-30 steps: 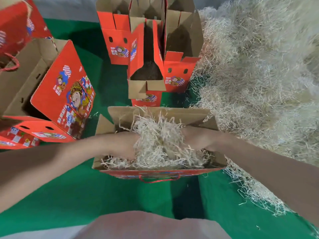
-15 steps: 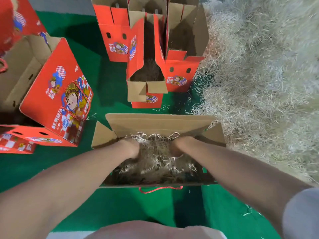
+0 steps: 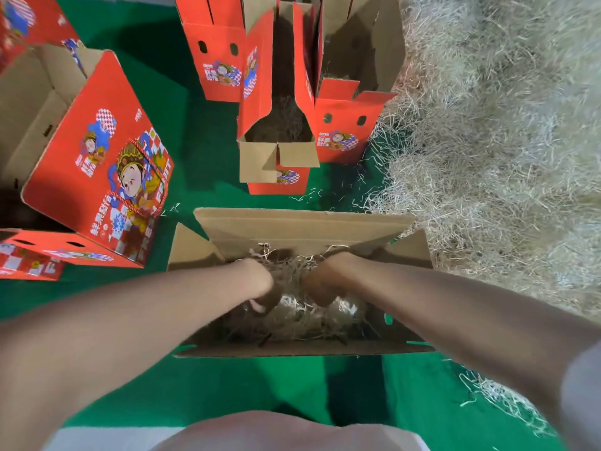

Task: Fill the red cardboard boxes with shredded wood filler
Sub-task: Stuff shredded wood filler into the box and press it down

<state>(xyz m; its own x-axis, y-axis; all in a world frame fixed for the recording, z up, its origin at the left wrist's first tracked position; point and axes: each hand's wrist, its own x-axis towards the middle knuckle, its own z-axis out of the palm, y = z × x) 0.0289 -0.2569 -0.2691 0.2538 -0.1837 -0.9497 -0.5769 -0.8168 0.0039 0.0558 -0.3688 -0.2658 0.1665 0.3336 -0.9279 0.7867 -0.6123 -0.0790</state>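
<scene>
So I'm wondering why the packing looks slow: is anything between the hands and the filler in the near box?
Nothing visible. Both the left hand and right hand are already down in the shredded filler inside the open box, flaps spread clear.

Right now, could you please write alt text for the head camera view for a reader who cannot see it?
A person's left hand and right hand press pale shredded wood filler down inside an open red cardboard box on a green mat. More open red boxes stand beyond; a big filler heap lies right.
</scene>
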